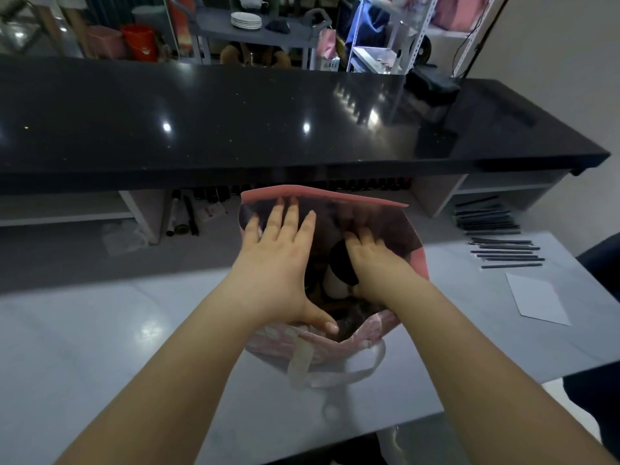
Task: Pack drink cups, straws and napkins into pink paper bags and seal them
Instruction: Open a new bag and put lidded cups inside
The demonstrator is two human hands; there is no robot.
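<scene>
A pink paper bag [421, 263] stands open on the white table [84, 347], its white handle hanging over the near side. My left hand [278, 263] spreads flat over the bag's left side, fingers apart, thumb hooked on the near rim. My right hand [372, 263] reaches down inside the bag, against a drink cup [335, 280] with a black lid and pale body. Whether the fingers close around the cup is hidden. Black wrapped straws [506, 253] lie in rows at the right. A white napkin [536, 297] lies near them.
A raised black glossy counter [235, 122] runs across behind the table, with a black box [432, 85] on its right end. Shelves under the counter hold rolls and bottles. A dark sleeve of another person [604, 270] shows at the right edge.
</scene>
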